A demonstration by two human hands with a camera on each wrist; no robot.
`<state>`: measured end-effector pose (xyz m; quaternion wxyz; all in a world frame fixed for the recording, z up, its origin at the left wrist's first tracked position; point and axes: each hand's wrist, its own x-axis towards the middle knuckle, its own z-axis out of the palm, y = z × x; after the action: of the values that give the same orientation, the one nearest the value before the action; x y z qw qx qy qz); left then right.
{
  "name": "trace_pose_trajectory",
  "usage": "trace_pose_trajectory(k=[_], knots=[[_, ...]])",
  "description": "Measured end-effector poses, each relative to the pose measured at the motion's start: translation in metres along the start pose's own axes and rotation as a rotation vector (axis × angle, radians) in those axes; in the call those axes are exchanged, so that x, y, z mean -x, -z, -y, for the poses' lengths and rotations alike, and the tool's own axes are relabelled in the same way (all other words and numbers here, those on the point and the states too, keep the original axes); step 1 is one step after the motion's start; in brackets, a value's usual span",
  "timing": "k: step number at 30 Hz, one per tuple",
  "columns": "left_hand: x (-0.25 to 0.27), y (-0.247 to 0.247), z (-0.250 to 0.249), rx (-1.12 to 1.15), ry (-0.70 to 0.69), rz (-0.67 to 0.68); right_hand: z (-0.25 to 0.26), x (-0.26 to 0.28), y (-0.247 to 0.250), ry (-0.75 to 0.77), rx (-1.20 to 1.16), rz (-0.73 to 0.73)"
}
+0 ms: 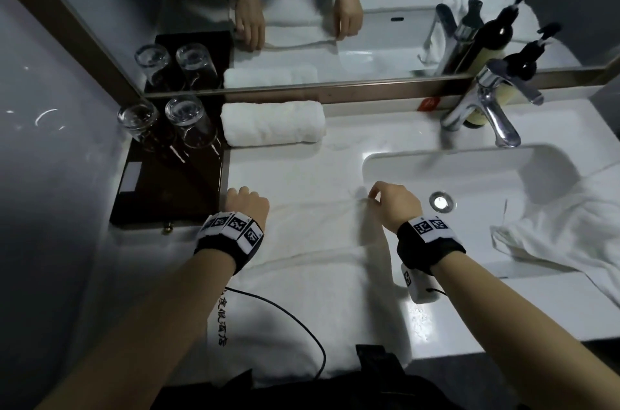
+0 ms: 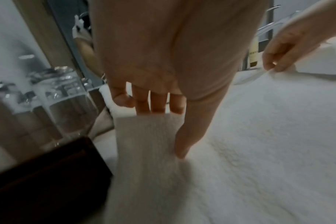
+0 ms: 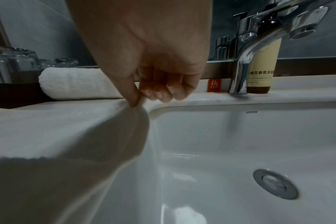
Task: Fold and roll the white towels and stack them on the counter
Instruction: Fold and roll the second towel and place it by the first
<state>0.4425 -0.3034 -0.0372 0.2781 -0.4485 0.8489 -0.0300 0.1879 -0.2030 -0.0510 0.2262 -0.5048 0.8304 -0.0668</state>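
Towel (image 1: 312, 242): lying flat on the table (image 1: 436, 319), its near end hanging over the front edge.
Left hand (image 1: 246, 203): I am gripping the far left corner, fingers (image 2: 142, 104) curled under and thumb on top.
Right hand (image 1: 392, 205): I am pinching the far right corner beside the sink (image 1: 543, 174), keeping the edge taut, probably for the fold.
Rolled towel (image 1: 272, 122): already sitting against the mirror, beside the glasses (image 1: 188, 121).
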Motion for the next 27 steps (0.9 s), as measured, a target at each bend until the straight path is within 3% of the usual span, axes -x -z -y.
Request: trace_pose_trajectory(k=[4,13,19,27], knots=[[0.000,0.012,0.008,-0.014,0.019,0.012,0.004,-0.004,0.007,-0.030,0.014,0.002],[0.002,0.046,0.041,0.215,0.104,-0.326,0.018,-0.016,0.036,0.002,-0.437,-0.107],[0.022,0.019,0.043,0.446,0.118,-0.358,0.010,0.005,0.033,0.098,-0.447,-0.160],[0.083,-0.019,0.028,0.619,0.013,-0.448,-0.012,0.070,0.020,0.196,-0.531,-0.187]])
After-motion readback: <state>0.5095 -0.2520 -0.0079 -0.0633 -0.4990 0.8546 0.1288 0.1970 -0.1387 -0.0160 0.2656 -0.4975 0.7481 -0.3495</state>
